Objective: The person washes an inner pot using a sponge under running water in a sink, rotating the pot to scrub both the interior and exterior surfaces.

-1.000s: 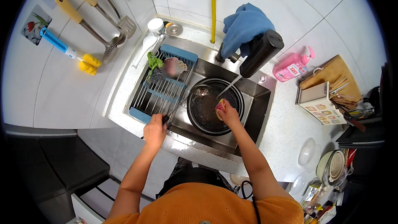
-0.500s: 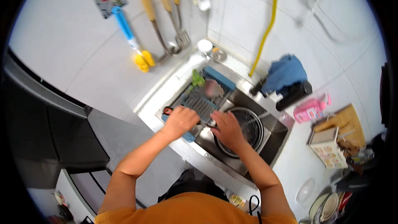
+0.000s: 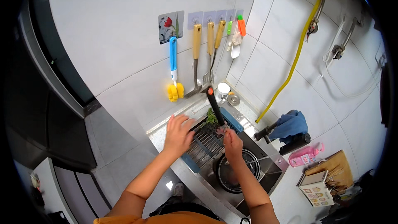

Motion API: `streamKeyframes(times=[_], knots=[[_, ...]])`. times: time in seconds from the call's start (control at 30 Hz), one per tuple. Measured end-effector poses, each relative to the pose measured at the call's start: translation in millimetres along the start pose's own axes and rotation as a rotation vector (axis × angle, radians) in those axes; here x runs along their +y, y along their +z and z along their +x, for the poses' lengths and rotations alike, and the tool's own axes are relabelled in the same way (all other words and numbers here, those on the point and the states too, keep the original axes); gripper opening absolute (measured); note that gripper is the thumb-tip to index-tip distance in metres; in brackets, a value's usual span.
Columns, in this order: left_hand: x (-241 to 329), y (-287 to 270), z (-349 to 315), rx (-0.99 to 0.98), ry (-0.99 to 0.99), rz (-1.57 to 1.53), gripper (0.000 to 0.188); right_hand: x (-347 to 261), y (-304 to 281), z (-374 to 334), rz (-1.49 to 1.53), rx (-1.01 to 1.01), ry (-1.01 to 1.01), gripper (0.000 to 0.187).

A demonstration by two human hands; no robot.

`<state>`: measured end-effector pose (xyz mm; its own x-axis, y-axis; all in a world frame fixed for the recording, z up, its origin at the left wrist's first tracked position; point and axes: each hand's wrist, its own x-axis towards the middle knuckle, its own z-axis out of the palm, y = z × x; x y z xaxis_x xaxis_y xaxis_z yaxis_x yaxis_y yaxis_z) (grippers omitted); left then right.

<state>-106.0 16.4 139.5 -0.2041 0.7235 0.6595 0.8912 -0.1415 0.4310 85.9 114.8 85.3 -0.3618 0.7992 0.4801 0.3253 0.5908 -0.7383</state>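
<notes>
Head view: left hand [image 3: 179,135] spread, empty; right hand [image 3: 233,142] clenched on one black handle [image 3: 215,105]; three tan-handled utensils [image 3: 210,37].

The head view is a wide fisheye from the left of two cameras worn side by side on the person's head, looking down and forward over the orange shirt [image 3: 174,219]. The left hand [image 3: 178,135] and right hand [image 3: 233,143] are near it, around mid-picture. The sink [image 3: 269,176] and bench [image 3: 288,197] sit slantwise below centre; the tiled walls [image 3: 107,37] stand farther off, their corner right of centre, their lines bending toward the dark rim.
</notes>
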Motion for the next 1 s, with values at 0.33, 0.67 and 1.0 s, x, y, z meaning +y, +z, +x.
streamKeyframes(times=[0.33, 0.67, 1.0], knots=[[-64.8, -29.0, -57.2, 0.174, -0.52, -0.187, 0.003, -94.4, 40.4, 97.1, 0.26, -0.014, 0.016, 0.017], [-87.4, -29.5, -63.3, 0.135, -0.542, -0.205, 0.004, -107.4, 74.2, 126.4, 0.256, -0.037, -0.022, 0.019], [-88.7, -12.5, -85.0, -0.016, -0.539, -0.239, 0.007, -86.5, 99.9, 125.2, 0.417, -0.164, 0.054, 0.023]])
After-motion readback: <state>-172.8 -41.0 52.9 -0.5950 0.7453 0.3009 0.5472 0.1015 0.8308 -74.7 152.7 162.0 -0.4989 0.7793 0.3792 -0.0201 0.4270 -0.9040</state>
